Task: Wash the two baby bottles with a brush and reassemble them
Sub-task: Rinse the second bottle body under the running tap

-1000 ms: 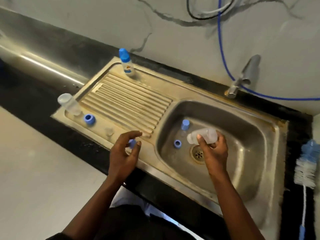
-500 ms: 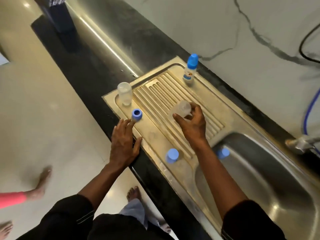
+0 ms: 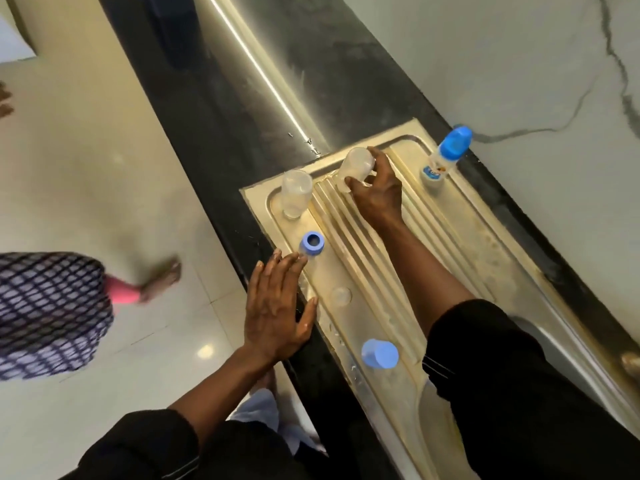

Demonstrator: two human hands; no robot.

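No legible text anywhere.

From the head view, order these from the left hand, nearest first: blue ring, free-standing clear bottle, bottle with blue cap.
1. Blue ring, at the left hand fingertips.
2. Free-standing clear bottle, beyond the ring, at the drainboard corner.
3. Bottle with blue cap, far side by the wall.
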